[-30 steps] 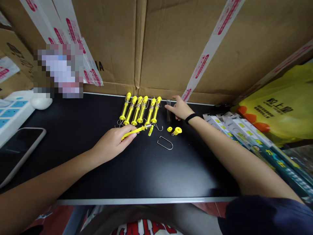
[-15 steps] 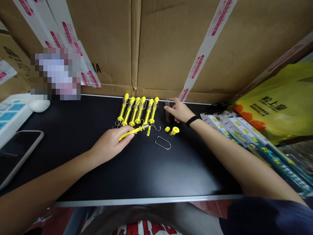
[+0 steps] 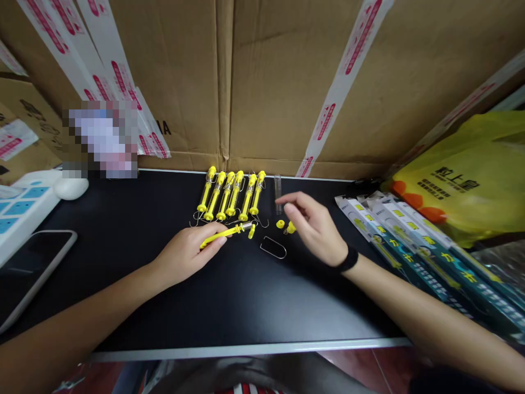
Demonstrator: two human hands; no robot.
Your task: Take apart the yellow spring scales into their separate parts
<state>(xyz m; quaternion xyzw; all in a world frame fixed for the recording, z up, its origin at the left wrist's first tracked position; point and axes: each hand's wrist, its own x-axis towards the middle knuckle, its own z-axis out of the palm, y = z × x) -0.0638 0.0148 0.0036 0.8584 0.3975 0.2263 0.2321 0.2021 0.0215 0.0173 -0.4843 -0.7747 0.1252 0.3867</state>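
Note:
My left hand point(image 3: 191, 246) pinches the yellow rod of a spring scale point(image 3: 219, 236), its coil spring and a small yellow end piece sticking out to the right. My right hand point(image 3: 318, 227) is over the table with thumb and index finger apart, holding nothing. Partly covered by its thumb is a yellow cap point(image 3: 291, 227) with a small spring. A small yellow plug point(image 3: 280, 224) lies beside that cap. Just beyond the right fingertips lies a clear tube point(image 3: 278, 191). A bent wire loop point(image 3: 273, 248) rests between the hands.
Several assembled spring scales point(image 3: 237, 192) with wire hooks lie in a row at the back. Packaged boxes point(image 3: 406, 241) and a yellow bag point(image 3: 459, 180) occupy the right. A phone point(image 3: 33, 273) and power strip point(image 3: 28, 202) lie left. Cardboard point(image 3: 270, 87) walls the back edge.
My right hand has drawn back from the clear tube toward me, leaving it on the table, and is now over the yellow cap. My left hand keeps its hold on the rod.

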